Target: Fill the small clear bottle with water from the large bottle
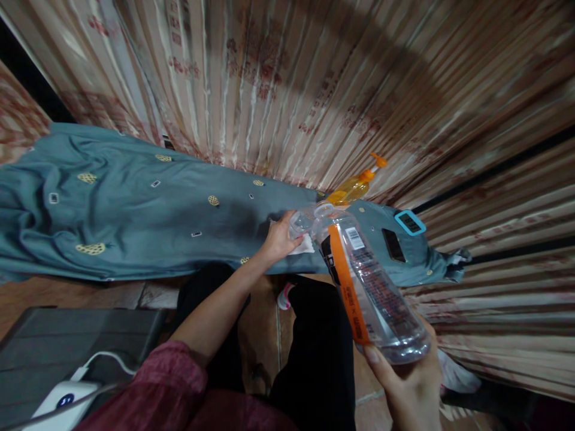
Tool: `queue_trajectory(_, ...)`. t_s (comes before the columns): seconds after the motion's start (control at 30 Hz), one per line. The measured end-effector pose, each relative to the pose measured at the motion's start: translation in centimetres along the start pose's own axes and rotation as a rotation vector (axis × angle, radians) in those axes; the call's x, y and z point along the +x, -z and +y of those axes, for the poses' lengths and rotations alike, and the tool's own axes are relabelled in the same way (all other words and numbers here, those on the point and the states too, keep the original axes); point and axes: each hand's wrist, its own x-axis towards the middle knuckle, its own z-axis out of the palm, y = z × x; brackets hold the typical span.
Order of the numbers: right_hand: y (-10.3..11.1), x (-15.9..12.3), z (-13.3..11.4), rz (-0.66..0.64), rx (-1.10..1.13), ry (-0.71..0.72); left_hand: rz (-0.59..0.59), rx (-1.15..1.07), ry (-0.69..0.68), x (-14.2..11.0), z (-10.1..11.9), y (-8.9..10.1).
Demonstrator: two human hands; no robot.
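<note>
My right hand [411,383] grips the base of a clear plastic bottle [371,287] with an orange label stripe, tilted with its open mouth pointing away and down. My left hand [281,236] is stretched forward to the bottle's mouth, its fingers closed round a small clear cup or cap [300,222] held over a white cloth or tissue [305,244]. Both rest above a blue-grey embroidered cloth [135,209] spread over a surface.
An orange pump bottle [354,185] stands behind the clear bottle, by striped curtains [314,78]. A blue-cased device [409,222] and a dark phone [393,244] lie on the cloth at right. A white power bank with cable [63,404] sits at lower left.
</note>
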Motion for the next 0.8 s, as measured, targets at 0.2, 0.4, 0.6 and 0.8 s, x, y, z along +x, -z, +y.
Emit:
queue_trajectory(0.2,0.03,0.02,0.32,0.010,-0.015,0.036,-0.009,0.006,0.012,0.03,-0.07,-0.06)
queue_trajectory(0.4,0.23,0.12,0.51,0.008,-0.058,0.076,-0.011,0.019,0.012,-0.02,-0.20,-0.18)
queue_trajectory(0.6,0.16,0.23,0.75,0.013,-0.064,0.108,-0.001,0.031,-0.002,0.01,-0.12,-0.11)
queue_trajectory(0.8,0.00,0.11,0.64,0.021,-0.047,0.075,-0.001,0.033,0.004,0.05,0.07,-0.06)
